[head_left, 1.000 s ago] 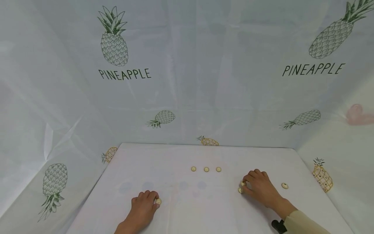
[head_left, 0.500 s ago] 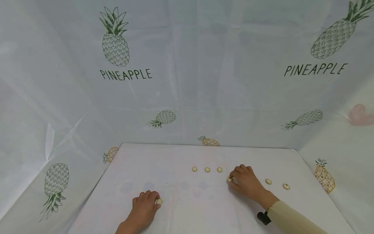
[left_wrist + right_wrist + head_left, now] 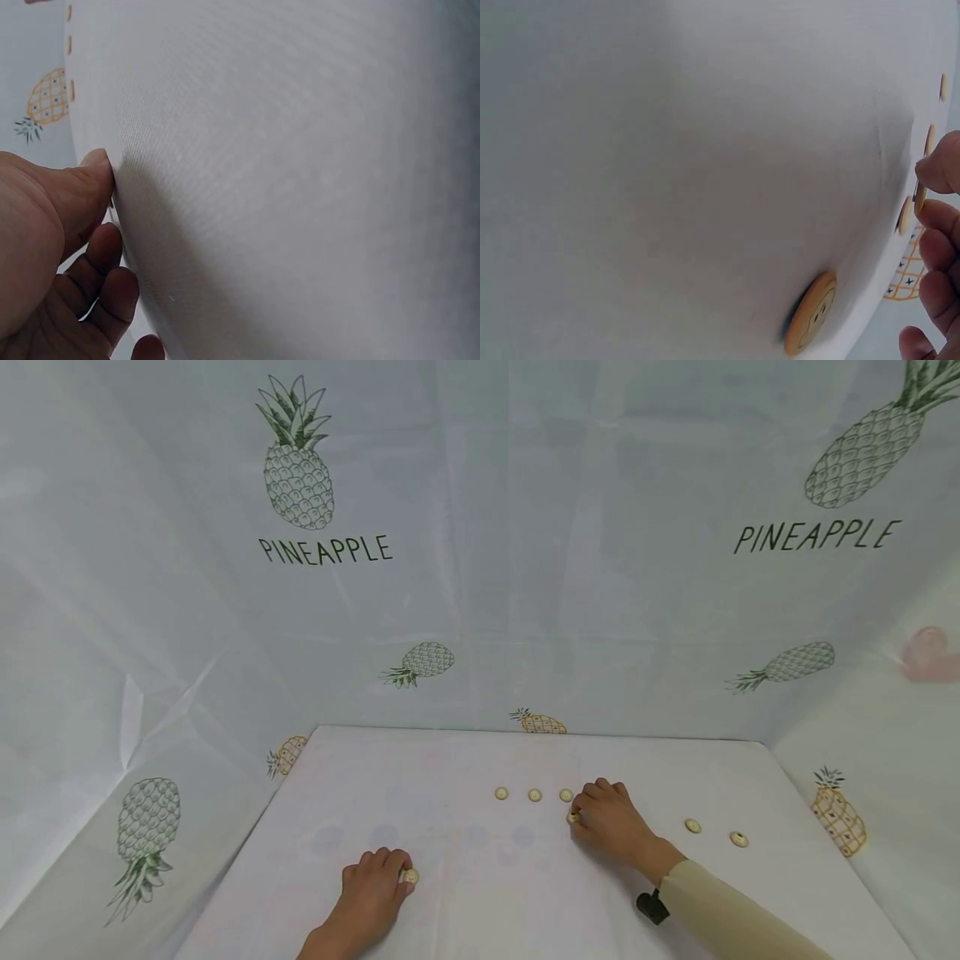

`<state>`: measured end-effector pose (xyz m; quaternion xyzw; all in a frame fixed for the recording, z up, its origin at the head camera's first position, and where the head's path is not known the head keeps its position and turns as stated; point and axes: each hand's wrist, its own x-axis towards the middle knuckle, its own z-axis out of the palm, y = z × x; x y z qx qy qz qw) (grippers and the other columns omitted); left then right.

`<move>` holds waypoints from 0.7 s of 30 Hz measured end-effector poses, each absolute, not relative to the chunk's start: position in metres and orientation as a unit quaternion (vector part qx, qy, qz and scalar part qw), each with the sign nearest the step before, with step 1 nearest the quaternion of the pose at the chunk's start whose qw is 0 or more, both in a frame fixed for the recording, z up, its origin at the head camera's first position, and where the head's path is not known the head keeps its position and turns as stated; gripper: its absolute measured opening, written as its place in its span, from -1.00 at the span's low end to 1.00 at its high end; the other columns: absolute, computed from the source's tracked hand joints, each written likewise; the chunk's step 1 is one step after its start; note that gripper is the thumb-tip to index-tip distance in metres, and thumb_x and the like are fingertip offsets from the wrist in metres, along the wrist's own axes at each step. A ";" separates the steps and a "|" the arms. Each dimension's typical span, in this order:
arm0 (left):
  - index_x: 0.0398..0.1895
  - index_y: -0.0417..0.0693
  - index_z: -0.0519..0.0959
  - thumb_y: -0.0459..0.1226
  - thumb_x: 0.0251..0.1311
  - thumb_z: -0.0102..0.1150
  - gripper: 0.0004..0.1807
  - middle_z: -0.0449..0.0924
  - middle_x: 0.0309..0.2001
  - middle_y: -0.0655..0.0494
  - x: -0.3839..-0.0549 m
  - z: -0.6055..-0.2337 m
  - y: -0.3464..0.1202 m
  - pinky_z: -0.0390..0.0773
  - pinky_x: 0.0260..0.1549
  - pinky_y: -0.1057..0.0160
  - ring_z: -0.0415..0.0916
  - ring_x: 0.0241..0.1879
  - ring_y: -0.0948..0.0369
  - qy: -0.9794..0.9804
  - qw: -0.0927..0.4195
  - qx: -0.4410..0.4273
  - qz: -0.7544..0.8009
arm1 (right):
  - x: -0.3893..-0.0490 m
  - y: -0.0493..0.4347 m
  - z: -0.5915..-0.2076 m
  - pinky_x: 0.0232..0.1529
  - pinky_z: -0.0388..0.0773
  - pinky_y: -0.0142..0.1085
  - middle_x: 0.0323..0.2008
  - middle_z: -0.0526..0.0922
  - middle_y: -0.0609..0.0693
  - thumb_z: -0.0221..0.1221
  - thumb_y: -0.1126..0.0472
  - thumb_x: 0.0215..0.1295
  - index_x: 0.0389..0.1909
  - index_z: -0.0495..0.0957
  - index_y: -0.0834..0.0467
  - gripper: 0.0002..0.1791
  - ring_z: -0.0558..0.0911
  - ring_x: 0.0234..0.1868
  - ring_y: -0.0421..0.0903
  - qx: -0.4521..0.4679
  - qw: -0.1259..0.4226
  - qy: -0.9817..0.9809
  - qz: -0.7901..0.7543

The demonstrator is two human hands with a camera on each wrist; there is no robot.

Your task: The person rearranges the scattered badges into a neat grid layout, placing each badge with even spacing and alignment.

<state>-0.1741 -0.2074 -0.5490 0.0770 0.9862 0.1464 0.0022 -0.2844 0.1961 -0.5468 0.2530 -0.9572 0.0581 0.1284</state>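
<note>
A round wooden button (image 3: 411, 877) sits between the thumb and index finger of my left hand (image 3: 367, 893), low on the table. In the left wrist view, my left thumb (image 3: 86, 184) hides nearly all of it. My right hand (image 3: 611, 818) pinches another button (image 3: 573, 817) on edge, thumb against index finger, as the right wrist view of the pinched button (image 3: 920, 193) shows. Just beyond its fingertips lies a row of three similar buttons: a left one (image 3: 501, 793), a middle one (image 3: 535, 795) and a right one (image 3: 566, 795).
Two more buttons lie right of my right hand, a nearer one (image 3: 693, 826) and a farther one (image 3: 739, 839). The white-covered table (image 3: 450, 760) meets a pineapple-print sheet (image 3: 510, 568) behind. A black device (image 3: 652, 907) hangs at my right wrist.
My right hand has moved left and slightly away from me, with a button in its fingers, toward the row. A button it covered earlier now shows on the right. The left hand stays put.
</note>
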 end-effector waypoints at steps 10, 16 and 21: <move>-0.11 0.15 0.54 -0.15 0.28 0.46 -0.74 0.46 -0.25 0.28 -0.175 -0.548 -0.207 0.42 -0.16 -0.12 0.37 -0.20 0.21 0.986 0.011 0.068 0.151 | -0.286 0.190 -0.547 -0.09 0.41 -0.06 -0.33 0.62 -0.17 0.45 0.11 0.22 -0.33 0.72 -0.01 -0.90 0.44 -0.24 -0.14 0.242 0.092 -0.964 0.064; -0.13 0.15 0.53 -0.16 0.28 0.45 -0.75 0.45 -0.25 0.27 -0.174 -0.547 -0.206 0.41 -0.18 -0.12 0.36 -0.21 0.21 0.985 0.012 0.072 0.156 | -0.287 0.192 -0.548 -0.09 0.42 -0.01 -0.32 0.61 -0.17 0.46 0.09 0.19 -0.34 0.70 -0.02 -0.88 0.45 -0.22 -0.12 0.236 0.090 -0.965 0.067; -0.12 0.15 0.53 -0.15 0.28 0.45 -0.75 0.45 -0.24 0.27 -0.175 -0.547 -0.208 0.41 -0.18 -0.12 0.36 -0.21 0.21 0.985 0.014 0.072 0.158 | -0.287 0.193 -0.549 -0.07 0.44 0.00 -0.31 0.61 -0.16 0.46 0.07 0.20 -0.33 0.70 -0.01 -0.86 0.47 -0.20 -0.11 0.236 0.096 -0.965 0.068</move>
